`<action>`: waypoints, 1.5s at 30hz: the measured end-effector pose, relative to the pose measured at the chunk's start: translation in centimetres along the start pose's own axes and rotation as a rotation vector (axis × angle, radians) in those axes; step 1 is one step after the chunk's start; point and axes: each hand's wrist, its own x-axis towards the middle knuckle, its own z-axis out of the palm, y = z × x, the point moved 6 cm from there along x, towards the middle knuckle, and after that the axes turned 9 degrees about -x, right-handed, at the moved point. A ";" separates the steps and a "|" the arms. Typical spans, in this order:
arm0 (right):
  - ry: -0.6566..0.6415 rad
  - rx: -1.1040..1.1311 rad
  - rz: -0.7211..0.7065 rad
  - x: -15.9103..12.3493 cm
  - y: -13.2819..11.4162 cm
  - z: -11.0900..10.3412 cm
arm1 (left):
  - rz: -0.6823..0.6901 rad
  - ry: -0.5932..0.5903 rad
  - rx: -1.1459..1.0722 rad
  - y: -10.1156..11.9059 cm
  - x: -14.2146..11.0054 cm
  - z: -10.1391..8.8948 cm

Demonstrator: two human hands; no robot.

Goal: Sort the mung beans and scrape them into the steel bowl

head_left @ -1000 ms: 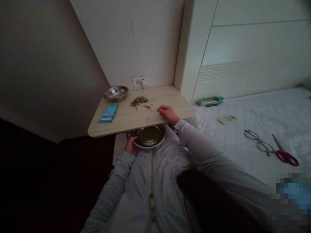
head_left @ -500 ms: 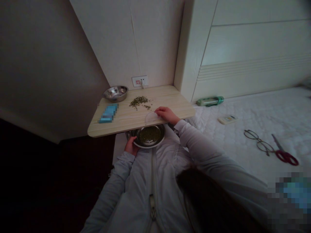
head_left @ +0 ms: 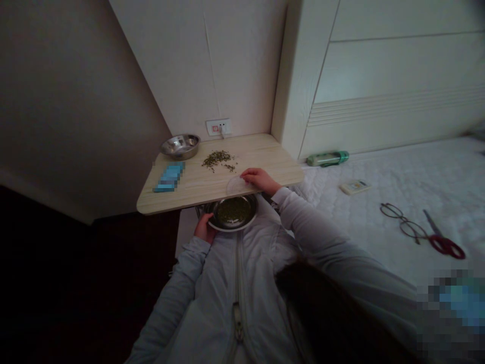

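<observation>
Around: a second bowl (head_left: 182, 152) and a blurred blue object (head_left: 169, 177) are lying left of the green pile (head_left: 217, 159); bottle (head_left: 328, 158), pale box (head_left: 355, 187), glasses (head_left: 403, 220) and scissors (head_left: 441, 240) are resting rightward.
In the way: the near table edge is hiding the held bowl's (head_left: 250, 218) far rim.
Surface: the wooden table (head_left: 261, 149) is adjoining white bedding (head_left: 356, 217).
Room: a socket (head_left: 219, 127) is showing on the wall.
Count: I'm counting two bowls, one disc, one bottle.
Left hand (head_left: 205, 228): I'm gripping the held bowl over the lap, green bits lying inside.
Right hand (head_left: 263, 181): I'm pinching the clear disc (head_left: 234, 185) at the table's near edge.
</observation>
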 end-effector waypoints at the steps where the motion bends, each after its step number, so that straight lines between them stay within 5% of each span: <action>1: -0.003 0.006 0.006 0.0 0.0 0.0 | 0.000 -0.009 -0.003 0.0 0.1 0.0; 5: 0.067 0.059 0.022 0.2 0.4 -0.5 | 0.001 -0.037 0.013 -0.1 0.4 -0.2; 12: 0.409 0.221 0.191 -0.2 1.9 -2.6 | -0.033 -0.056 0.025 -0.3 0.7 -0.5; 19: 0.083 -0.185 0.000 -2.7 -3.3 2.7 | -0.013 -0.006 0.037 -0.1 0.5 -0.6; 24: 0.087 -0.564 0.027 -3.0 -4.6 4.2 | -0.012 0.011 0.034 0.0 0.3 -0.6; 33: 0.149 -0.673 0.260 -1.4 -1.3 -0.1 | -0.013 0.003 0.041 0.3 -0.7 0.3; 45: 0.176 -0.688 0.304 1.2 2.6 -5.4 | 0.005 0.026 0.076 0.2 0.0 -0.6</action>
